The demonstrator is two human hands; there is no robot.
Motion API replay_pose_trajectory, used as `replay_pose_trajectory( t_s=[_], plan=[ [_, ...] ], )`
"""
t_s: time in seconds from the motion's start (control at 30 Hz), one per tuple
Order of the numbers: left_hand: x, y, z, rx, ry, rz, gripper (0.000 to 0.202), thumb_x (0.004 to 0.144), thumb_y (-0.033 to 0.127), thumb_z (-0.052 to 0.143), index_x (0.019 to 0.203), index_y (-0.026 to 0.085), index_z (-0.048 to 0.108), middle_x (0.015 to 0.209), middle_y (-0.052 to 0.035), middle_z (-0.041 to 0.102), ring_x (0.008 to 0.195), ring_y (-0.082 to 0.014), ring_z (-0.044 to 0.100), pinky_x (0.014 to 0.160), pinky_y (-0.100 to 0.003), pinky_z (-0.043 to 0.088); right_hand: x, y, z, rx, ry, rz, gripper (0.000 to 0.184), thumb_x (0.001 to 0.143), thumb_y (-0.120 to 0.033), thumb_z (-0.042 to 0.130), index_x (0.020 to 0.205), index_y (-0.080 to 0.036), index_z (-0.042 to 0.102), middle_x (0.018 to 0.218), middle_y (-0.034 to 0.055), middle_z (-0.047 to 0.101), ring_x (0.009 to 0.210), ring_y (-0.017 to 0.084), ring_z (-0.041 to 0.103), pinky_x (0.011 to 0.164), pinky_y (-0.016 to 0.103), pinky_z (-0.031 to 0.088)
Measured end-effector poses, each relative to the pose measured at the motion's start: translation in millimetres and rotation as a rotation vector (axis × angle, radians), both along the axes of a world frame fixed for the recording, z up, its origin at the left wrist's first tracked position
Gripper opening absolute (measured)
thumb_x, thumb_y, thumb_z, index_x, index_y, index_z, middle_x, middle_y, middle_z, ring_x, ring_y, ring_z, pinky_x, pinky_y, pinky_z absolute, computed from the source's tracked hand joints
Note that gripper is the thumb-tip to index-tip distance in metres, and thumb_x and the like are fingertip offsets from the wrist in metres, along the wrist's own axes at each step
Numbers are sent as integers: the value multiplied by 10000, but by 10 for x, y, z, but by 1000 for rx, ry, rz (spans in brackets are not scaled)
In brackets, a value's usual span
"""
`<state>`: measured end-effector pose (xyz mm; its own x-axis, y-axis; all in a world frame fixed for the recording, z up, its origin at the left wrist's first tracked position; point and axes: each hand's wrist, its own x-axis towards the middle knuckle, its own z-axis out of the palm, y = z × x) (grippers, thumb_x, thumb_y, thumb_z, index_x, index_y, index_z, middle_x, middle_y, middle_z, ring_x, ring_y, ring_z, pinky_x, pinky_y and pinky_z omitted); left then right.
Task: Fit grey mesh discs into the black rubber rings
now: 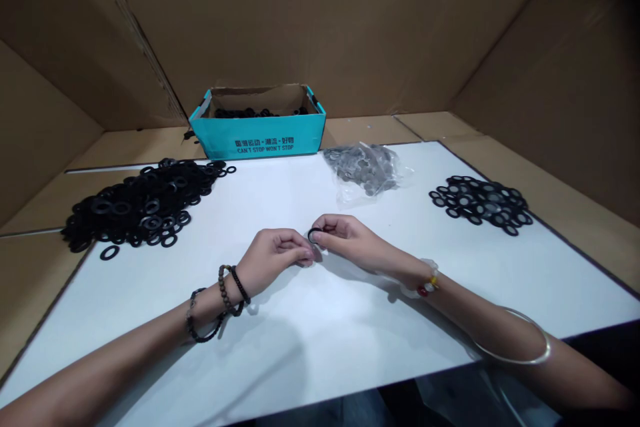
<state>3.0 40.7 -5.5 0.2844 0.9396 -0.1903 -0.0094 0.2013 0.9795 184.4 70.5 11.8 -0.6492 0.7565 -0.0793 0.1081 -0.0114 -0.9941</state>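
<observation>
Ring handling between both hands is judged to be the step in hand; a steady pinch and lined-up fingertips seem called for next. One black ring point(310, 235) is pinched by the right hand point(345, 237), just above the white surface point(260, 200). The left hand point(275, 253) is held narrow beside it; whether anything is gripped cannot be told. Counted: one teal box point(260, 137), one clear bag of grey discs point(367, 167), two ring piles, left point(140, 207) and right point(493, 190); rings and discs too overlapped to be counted.

Ring heap point(135, 203) left, ring cluster point(481, 203) right; bag point(367, 169) between; box point(260, 135) behind
</observation>
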Motion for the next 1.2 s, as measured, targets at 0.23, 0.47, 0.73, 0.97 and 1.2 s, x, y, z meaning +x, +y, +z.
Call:
replay_pose_trajectory(
  t_s=[0.23, 0.47, 0.73, 0.97, 1.2],
  plan=[
    [12, -3, 7, -8, -29, 35, 180, 652, 245, 730, 732, 122, 626, 658, -31, 691, 640, -144, 665, 649, -243, 538, 5, -11, -28, 34, -14, -12, 190, 838, -329, 544, 831, -141, 573, 761, 13, 588, 711, 109, 535, 671, 241, 409],
    [-4, 12, -4, 25, -32, 25, 140, 707, 247, 685, 705, 113, 645, 630, -34, 688, 633, -127, 652, 644, -218, 522, 29, 11, -33, 16, -36, 51, 216, 847, -343, 535, 877, -132, 570, 821, 45, 616, 762, 126, 551, 719, 268, 409],
    [5, 15, 12, -10, -92, 65, 124, 671, 216, 711, 739, 122, 669, 625, -25, 698, 603, -120, 650, 613, -209, 521, 27, 5, -90, 33, -37, 28, 213, 833, -355, 549, 868, -146, 571, 827, 42, 631, 767, 127, 563, 714, 270, 425],
    [-7, 17, -5, -1, -54, 91, 102, 665, 205, 715, 714, 122, 683, 626, -28, 702, 591, -105, 640, 604, -188, 513, -23, -40, -41, 125, -125, -94, 145, 797, -293, 573, 800, -148, 563, 756, 31, 620, 705, 128, 554, 650, 263, 413],
    [-5, -5, 0, 50, 9, 72, 162, 714, 277, 689, 702, 123, 641, 636, -24, 692, 623, -111, 651, 620, -186, 512, -22, -74, -40, 172, -168, -89, 180, 820, -332, 555, 816, -153, 568, 786, 35, 629, 734, 128, 564, 661, 256, 418]
  ],
)
